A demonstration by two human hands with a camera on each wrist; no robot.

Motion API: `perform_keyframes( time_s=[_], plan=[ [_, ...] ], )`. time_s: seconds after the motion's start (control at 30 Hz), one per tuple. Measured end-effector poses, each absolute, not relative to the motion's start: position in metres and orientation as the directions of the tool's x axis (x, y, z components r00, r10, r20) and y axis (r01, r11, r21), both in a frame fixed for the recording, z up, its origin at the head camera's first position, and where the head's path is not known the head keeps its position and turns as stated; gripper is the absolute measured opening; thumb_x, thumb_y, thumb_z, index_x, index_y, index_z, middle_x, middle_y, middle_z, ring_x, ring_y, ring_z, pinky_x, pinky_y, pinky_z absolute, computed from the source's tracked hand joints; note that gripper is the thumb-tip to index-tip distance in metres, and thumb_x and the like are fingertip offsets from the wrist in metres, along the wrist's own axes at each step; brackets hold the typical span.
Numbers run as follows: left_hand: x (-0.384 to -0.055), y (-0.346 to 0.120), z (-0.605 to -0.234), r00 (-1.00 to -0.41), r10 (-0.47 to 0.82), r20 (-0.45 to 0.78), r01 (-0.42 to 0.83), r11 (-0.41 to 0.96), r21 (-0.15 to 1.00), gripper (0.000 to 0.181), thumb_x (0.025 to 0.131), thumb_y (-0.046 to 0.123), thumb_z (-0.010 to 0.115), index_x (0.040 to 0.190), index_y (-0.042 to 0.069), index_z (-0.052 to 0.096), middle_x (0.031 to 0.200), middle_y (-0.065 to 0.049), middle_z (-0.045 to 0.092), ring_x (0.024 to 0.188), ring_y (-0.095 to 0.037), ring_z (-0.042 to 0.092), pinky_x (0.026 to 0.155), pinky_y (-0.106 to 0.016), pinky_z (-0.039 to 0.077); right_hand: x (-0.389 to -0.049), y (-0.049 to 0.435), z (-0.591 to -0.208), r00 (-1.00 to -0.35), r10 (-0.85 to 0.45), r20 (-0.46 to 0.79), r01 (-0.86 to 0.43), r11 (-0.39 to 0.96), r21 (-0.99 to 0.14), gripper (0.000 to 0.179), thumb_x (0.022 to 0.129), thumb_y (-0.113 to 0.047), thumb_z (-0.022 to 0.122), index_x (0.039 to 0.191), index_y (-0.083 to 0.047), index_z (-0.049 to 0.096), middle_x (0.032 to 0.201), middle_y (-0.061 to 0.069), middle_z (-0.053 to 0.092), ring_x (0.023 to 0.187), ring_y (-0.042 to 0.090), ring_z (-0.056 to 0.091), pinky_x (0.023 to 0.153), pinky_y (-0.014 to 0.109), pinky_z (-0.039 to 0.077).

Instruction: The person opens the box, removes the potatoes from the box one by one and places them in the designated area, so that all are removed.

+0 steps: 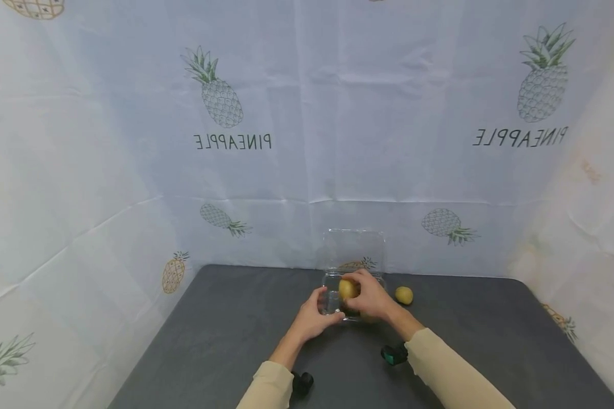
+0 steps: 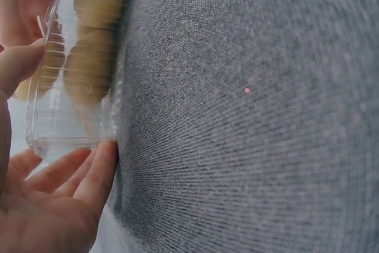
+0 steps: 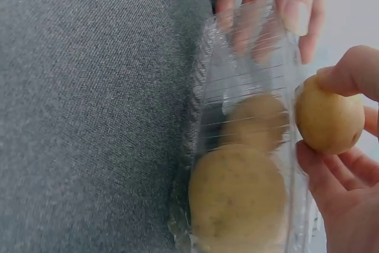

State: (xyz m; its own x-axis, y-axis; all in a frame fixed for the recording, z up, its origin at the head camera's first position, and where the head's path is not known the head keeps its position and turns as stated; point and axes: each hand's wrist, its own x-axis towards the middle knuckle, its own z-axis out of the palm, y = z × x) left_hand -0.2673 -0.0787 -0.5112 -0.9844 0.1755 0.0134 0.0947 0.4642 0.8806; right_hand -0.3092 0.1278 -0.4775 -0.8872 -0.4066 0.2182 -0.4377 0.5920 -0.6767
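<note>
A clear plastic clamshell container (image 1: 331, 278) stands near the table's far edge, its lid (image 1: 349, 245) raised at the back. My left hand (image 1: 308, 320) steadies its left end, thumb at the near rim and fingers around the corner. Between the thumb and fingers of my right hand (image 1: 371, 296) is a yellow-brown potato (image 3: 330, 121), held at the container's open top. Through the ribbed wall in the right wrist view show a large potato (image 3: 237, 197) and a smaller potato (image 3: 254, 117). The left wrist view shows potatoes (image 2: 89, 69) inside too, blurred by the plastic.
One loose potato (image 1: 403, 295) lies on the dark grey table (image 1: 245, 329) right of the container. Behind the table hangs a white pineapple-print cloth (image 1: 297, 170), meeting its far edge. Black wrist devices (image 1: 395, 355) are below both wrists.
</note>
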Motion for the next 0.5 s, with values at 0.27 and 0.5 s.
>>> perform_keyframes(
  time_s=[0.27, 0.5],
  plan=[
    [-0.266, -0.078, -0.512, -0.984, 0.176, 0.017, 0.097, 0.463, 0.881, 0.083, 0.088, 0.034, 0.081, 0.154, 0.008, 0.039, 0.144, -0.023, 0.051, 0.129, -0.042, 0.054, 0.097, -0.059, 0.05, -0.301, 0.139, -0.474, -0.869, -0.426, 0.251, -0.477, 0.59, -0.651, 0.055, 0.082, -0.014, 0.076, 0.134, -0.003, 0.063, 0.116, 0.008, 0.055, 0.101, 0.024, 0.06, 0.083, 0.043, 0.055],
    [-0.268, -0.079, -0.514, -0.983, 0.183, 0.021, 0.104, 0.455, 0.885, 0.084, 0.088, 0.035, 0.081, 0.154, 0.007, 0.038, 0.144, -0.024, 0.051, 0.128, -0.042, 0.054, 0.096, -0.058, 0.051, -0.295, 0.149, -0.47, -0.862, -0.425, 0.275, -0.49, 0.565, -0.664, 0.053, 0.082, -0.011, 0.076, 0.133, -0.003, 0.063, 0.121, 0.009, 0.056, 0.1, 0.022, 0.059, 0.089, 0.046, 0.054]
  ],
)
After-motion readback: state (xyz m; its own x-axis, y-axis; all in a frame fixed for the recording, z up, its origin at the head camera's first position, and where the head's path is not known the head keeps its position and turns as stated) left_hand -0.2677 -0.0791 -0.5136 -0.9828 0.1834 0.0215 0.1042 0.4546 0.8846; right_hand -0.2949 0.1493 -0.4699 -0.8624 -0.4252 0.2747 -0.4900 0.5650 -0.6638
